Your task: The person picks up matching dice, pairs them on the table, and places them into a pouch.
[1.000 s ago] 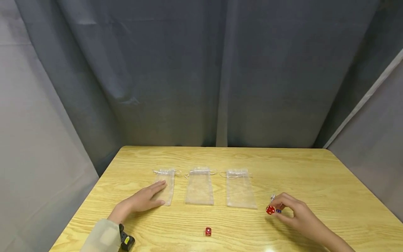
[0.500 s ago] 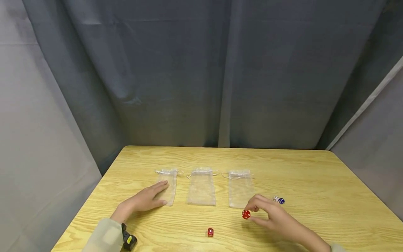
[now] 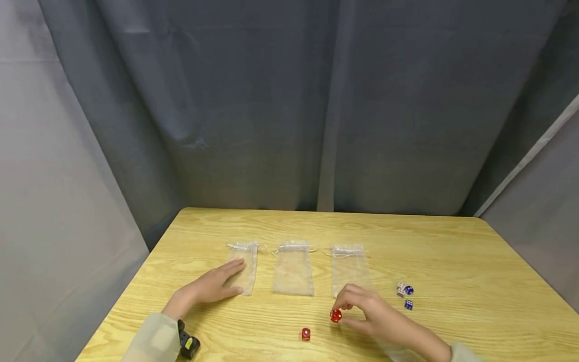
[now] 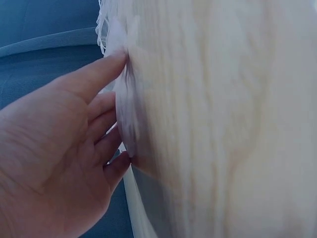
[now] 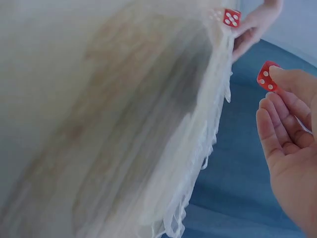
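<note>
The held red die (image 3: 335, 315) has been moving leftward, now hanging nearer the loose red die (image 3: 306, 334).
I'm pinching it above the table (image 3: 443, 261) with my right hand (image 3: 368, 312), thumb against fingertips, probably for a light grip; my left hand (image 3: 210, 286) is resting with fingers extended on the left bag (image 3: 250, 276), perhaps steadying it. Blue dice (image 3: 409, 304) and white dice (image 3: 401, 292) are lying farther right.

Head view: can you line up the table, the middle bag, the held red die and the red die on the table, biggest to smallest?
1. Table
2. Middle bag
3. Held red die and resting red die: they look too alike to rank.
</note>
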The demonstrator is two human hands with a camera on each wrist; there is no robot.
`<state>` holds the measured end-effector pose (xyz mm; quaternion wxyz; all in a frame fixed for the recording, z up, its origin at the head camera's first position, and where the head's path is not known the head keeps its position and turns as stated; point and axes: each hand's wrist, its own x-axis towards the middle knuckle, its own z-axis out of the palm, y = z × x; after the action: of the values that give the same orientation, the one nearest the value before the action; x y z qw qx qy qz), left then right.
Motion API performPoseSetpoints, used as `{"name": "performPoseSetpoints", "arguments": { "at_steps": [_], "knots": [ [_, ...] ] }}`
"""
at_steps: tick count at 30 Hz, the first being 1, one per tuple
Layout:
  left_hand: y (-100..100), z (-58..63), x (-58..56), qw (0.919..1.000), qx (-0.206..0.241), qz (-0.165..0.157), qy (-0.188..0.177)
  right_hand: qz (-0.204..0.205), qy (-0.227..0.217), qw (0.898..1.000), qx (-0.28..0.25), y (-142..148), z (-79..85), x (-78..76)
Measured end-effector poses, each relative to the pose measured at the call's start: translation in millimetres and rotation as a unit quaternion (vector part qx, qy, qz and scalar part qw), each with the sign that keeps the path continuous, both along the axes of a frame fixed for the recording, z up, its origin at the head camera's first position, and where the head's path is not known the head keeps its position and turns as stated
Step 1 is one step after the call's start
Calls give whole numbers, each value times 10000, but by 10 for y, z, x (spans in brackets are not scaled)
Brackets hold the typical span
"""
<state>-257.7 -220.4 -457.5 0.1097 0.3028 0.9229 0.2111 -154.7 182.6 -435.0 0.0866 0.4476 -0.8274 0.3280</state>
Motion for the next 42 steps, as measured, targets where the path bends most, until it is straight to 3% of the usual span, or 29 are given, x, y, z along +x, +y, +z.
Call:
{"name": "performPoseSetpoints", "arguments": {
  "at_steps": [5,12,19,25,33,42],
  "knots": [
    [15,26,0,10000,-6,21,0,189,-198,9987,427,-62,-17,-3],
    [34,45,14,10000,20,-1,-80,416,-65,9961,778,-154,-41,-6],
    [36,36,11,9999,22,28,-110,338,-266,9924,1154,-232,-27,-6],
    [32,37,15,9999,14,78,-69,341,-134,9912,1270,-258,-43,-10],
    [17,51,36,9999,21,79,118,364,139,9915,1241,-266,-75,-25],
    [1,10,53,9972,70,-39,741,320,-296,9946,942,-218,-58,-16]
  ]
}}
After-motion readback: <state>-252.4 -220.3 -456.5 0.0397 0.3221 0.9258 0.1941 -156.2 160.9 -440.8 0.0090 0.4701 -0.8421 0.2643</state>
